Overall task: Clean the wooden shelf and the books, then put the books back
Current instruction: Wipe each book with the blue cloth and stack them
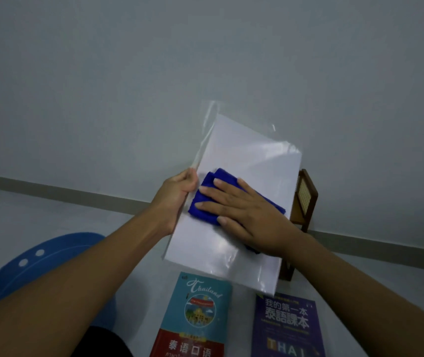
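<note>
Left hand (177, 194) grips white book (252, 171) | right hand (241, 210) presses cloth (205, 191)

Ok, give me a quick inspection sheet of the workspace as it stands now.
Surface: pale floor, with two books lying on it.
Job's things: white book in clear wrap, held up off the floor; blue cloth pressed on its cover; teal book and purple book flat on the floor, side by side; wooden shelf by the wall, mostly hidden behind the white book.
Clutter: round blue plastic thing at the left, cannot tell what.
Hands: left hand grips the white book's left edge; right hand lies flat on the cloth.
Cables: nothing seen.
Surroundings: plain grey wall with a skirting strip.
</note>
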Demonstrator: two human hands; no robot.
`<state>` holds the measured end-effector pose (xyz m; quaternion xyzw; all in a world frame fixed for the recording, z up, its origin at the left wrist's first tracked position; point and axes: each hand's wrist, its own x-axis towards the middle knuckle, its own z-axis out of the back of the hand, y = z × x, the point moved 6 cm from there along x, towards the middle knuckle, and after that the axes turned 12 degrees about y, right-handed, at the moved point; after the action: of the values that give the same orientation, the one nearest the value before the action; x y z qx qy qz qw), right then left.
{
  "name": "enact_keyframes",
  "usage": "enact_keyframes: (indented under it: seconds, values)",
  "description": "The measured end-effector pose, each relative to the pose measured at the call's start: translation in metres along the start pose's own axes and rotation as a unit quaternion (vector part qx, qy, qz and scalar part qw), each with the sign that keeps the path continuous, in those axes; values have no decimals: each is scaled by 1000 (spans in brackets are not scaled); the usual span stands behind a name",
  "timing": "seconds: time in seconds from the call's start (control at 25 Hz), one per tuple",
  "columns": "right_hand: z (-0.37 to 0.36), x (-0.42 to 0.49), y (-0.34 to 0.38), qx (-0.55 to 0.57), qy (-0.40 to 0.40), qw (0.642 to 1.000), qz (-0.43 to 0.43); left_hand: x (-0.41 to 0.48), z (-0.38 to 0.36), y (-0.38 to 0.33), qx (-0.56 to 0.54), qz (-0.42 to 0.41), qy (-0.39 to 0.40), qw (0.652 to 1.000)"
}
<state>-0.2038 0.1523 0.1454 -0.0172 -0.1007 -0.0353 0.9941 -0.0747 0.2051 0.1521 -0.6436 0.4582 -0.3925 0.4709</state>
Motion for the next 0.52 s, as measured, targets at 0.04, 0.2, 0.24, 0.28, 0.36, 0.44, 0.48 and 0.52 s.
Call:
enact_keyframes:
  seconds: [0.04, 0.2, 0.24, 0.28, 0.36, 0.44, 0.48, 0.52]
  values:
    - [4, -2, -6, 7, -10, 1000, -14, -1, -3, 0, 12, -1, 4, 1000]
    - [14, -8, -27, 32, -36, 997, -68, 1, -12, 2, 56, 5, 9, 998]
    - [15, -7, -31, 35, -39, 995, -82, 2, -12, 3, 59, 8, 10, 998]
    - [18, -7, -35, 35, -43, 994, -97, 2, -14, 3, 62, 11, 11, 998]
    - [24, -6, -46, 38, -63, 988, -138, 3, -18, 5, 75, 16, 19, 997]
    - [31, -8, -59, 54, -95, 975, -191, 4, -23, 6, 90, 19, 34, 995]
    - [33, -10, -66, 64, -113, 967, -219, 5, -24, 6, 98, 17, 39, 994]
    - [35, -14, -71, 74, -131, 958, -244, 4, -26, 4, 105, 14, 42, 994]
